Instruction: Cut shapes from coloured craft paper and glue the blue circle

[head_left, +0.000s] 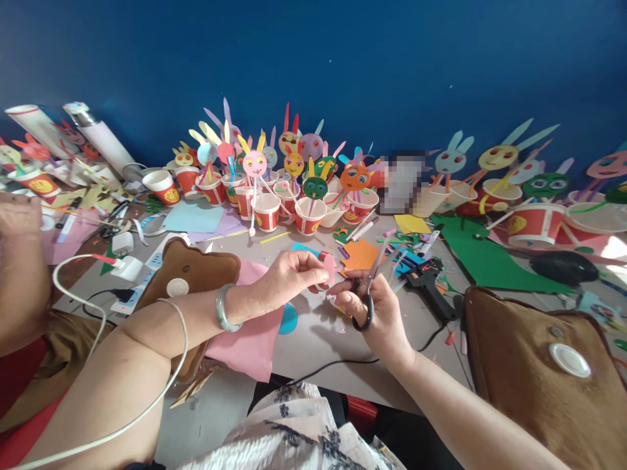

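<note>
My left hand (300, 274), with a jade-coloured bangle on its wrist, pinches a small pink paper piece (330, 266) above the table. Just right of it, my right hand (376, 312) holds black-handled scissors (364, 312), the blades pointing up and away from the pink piece. A blue paper disc (288, 320) lies below my left hand, beside a large pink sheet (249, 339). An orange paper (360, 254) lies behind my hands.
Paper cups (267, 212) with paper rabbit figures stand along the blue wall. A black glue gun (431, 287) and a brown pouch (543, 372) are at right. Another brown pouch (189, 261) and a power strip (142, 287) sit left. Another person's arm (22, 274) is at far left.
</note>
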A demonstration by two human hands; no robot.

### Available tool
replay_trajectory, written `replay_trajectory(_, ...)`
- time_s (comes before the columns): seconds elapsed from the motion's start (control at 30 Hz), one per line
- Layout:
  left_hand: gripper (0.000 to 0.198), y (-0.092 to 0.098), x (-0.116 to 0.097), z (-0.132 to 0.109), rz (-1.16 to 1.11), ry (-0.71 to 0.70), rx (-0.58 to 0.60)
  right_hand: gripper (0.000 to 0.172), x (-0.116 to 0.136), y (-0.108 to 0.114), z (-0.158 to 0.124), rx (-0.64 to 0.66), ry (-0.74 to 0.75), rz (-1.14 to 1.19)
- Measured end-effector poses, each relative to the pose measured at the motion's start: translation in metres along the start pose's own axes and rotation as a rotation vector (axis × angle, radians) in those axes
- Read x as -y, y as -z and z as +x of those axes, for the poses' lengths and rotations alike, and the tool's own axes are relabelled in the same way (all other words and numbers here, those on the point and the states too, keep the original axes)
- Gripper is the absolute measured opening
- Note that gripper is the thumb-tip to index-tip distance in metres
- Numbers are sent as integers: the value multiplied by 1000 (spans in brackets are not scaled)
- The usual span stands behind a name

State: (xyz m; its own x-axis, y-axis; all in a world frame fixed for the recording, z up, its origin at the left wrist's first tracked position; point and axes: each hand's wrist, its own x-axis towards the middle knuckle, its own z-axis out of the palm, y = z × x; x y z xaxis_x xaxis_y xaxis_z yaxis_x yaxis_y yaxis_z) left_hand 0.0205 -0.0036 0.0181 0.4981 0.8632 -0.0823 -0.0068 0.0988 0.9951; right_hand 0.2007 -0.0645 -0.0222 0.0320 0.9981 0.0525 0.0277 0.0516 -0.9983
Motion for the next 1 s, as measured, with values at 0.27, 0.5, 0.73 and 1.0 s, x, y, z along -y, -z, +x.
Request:
replay_trajectory(0.27, 16, -1, -1, 0, 3, -28, 13, 48, 0, -1, 1, 28, -62, 98)
replay_trajectory(0.5, 17, -3, 2, -1, 41, -12, 35, 45, -5, 2, 3, 2, -101, 192)
replay_trajectory(0.73, 16, -3, 6, 0, 41, 4, 57, 47, -9, 2, 5, 35, -131, 227)
replay_trajectory(1.0, 14, -2, -2, 2, -51, 27, 198, 46, 3, 8, 8, 96, -161, 335)
